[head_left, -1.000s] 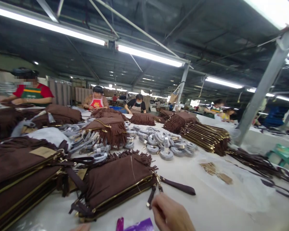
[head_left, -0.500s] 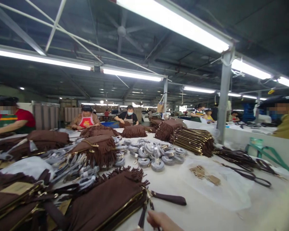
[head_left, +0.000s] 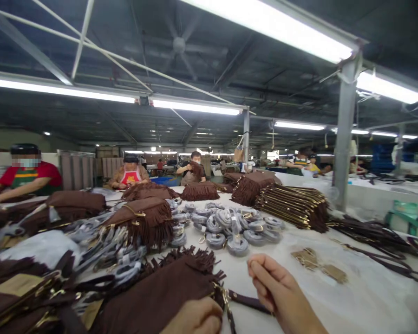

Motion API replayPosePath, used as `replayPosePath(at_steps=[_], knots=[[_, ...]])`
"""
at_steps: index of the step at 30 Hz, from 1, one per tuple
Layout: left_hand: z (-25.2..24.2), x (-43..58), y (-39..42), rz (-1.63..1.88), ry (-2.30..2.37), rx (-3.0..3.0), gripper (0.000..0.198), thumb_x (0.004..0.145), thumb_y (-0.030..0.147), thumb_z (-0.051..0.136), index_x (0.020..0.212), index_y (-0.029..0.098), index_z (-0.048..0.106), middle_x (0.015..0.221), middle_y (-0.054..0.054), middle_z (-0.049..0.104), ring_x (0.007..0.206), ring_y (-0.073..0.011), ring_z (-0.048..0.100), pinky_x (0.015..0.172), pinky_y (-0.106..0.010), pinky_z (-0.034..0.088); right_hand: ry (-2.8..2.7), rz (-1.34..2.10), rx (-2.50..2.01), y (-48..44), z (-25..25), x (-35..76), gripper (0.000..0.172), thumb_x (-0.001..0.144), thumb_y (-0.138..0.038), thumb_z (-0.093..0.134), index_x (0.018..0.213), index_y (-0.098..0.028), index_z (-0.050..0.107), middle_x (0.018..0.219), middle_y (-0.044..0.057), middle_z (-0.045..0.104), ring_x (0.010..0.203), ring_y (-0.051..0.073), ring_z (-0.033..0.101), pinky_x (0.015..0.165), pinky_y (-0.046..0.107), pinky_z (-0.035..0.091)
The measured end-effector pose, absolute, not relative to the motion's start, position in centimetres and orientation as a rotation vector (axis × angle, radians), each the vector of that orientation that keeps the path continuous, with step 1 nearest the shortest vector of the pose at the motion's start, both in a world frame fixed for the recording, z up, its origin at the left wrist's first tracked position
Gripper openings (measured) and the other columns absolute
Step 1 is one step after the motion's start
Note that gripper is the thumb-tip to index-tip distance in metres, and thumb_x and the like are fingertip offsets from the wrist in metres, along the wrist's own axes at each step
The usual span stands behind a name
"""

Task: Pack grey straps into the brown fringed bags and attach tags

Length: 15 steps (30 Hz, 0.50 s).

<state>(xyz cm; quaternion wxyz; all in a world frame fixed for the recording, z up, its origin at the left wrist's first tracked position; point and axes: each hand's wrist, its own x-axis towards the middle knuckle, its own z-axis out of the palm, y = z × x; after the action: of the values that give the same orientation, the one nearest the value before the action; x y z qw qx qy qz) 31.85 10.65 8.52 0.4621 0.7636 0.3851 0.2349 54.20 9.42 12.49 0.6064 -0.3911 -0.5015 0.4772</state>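
A dark brown fringed bag (head_left: 156, 287) with a gold zip lies in front of me at the bottom of the head view. My left hand (head_left: 197, 317) is over its near edge, fingers curled; whatever they grip is hidden. To the right, my right hand (head_left: 280, 290) is raised above the table with thumb and fingertips pinched together. Anything between those fingertips is too small to make out. A brown wrist strap (head_left: 247, 300) runs from the bag's gold clip and passes behind my right hand.
Wrapped grey strap coils (head_left: 226, 225) lie beyond the bag. Brown tags (head_left: 334, 272) rest on plastic at right, near dark straps (head_left: 369, 236). Stacked gold-zipped bags (head_left: 292, 204) stand farther back. More bags (head_left: 21, 297) crowd the left. Several people work across the table.
My right hand has risen from beside the bag's clip and moved up and right. More of my left hand has come into view over the bag. The view has turned slightly right-to-left.
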Motion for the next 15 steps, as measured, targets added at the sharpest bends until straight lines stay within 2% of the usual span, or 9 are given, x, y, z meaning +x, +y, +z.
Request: replayPosePath(at_steps=[2,4,6,10,15], knots=[[9.3,31.7,13.5,0.621,1.141,2.021,0.023,0.089,0.023,0.043,0.092,0.018,0.065,0.085,-0.001,0.068,0.070,-0.0156,0.062,0.064,-0.026,0.049,-1.132,0.966,-0.949,11.5,13.6,55.1,0.044,0.070,-0.059,0.071,0.073,-0.018,0.058,0.048,-0.010,0.032,0.042,0.006,0.022,0.040,0.017,0.014],[9.9,31.4,16.7,0.659,1.352,2.227,0.028,0.087,0.018,0.038,0.087,0.017,0.066,0.086,-0.003,0.070,0.077,-0.0175,0.064,0.071,-0.026,0.049,-1.115,0.822,-0.979,13.9,13.7,55.5,0.042,0.070,-0.058,0.069,0.073,-0.018,0.058,0.049,-0.009,0.033,0.044,0.007,0.023,0.041,0.019,0.015],[10.1,31.6,19.8,0.653,1.472,2.390,0.029,0.086,0.015,0.038,0.083,0.016,0.066,0.090,-0.006,0.070,0.090,-0.0201,0.064,0.083,-0.028,0.048,-1.101,0.709,-1.008,16.3,12.5,55.6,0.041,0.070,-0.059,0.066,0.072,-0.018,0.058,0.051,-0.008,0.036,0.045,0.008,0.025,0.041,0.020,0.017],[9.5,33.6,25.2,0.562,1.510,2.499,0.027,0.086,0.013,0.040,0.087,0.015,0.067,0.098,-0.010,0.068,0.096,-0.0224,0.063,0.089,-0.031,0.047,-1.096,0.558,-1.120,19.7,7.5,55.8,0.037,0.078,-0.055,0.055,0.070,-0.020,0.056,0.052,-0.006,0.040,0.047,0.011,0.033,0.045,0.023,0.026],[8.1,37.5,30.4,0.418,1.485,2.631,0.030,0.084,0.007,0.043,0.104,0.016,0.064,0.117,-0.011,0.063,0.113,-0.0224,0.057,0.101,-0.033,0.041,-1.229,0.424,-1.227,20.9,3.7,57.7,0.031,0.081,-0.048,0.052,0.070,-0.020,0.057,0.058,-0.004,0.045,0.054,0.014,0.043,0.054,0.025,0.035]])
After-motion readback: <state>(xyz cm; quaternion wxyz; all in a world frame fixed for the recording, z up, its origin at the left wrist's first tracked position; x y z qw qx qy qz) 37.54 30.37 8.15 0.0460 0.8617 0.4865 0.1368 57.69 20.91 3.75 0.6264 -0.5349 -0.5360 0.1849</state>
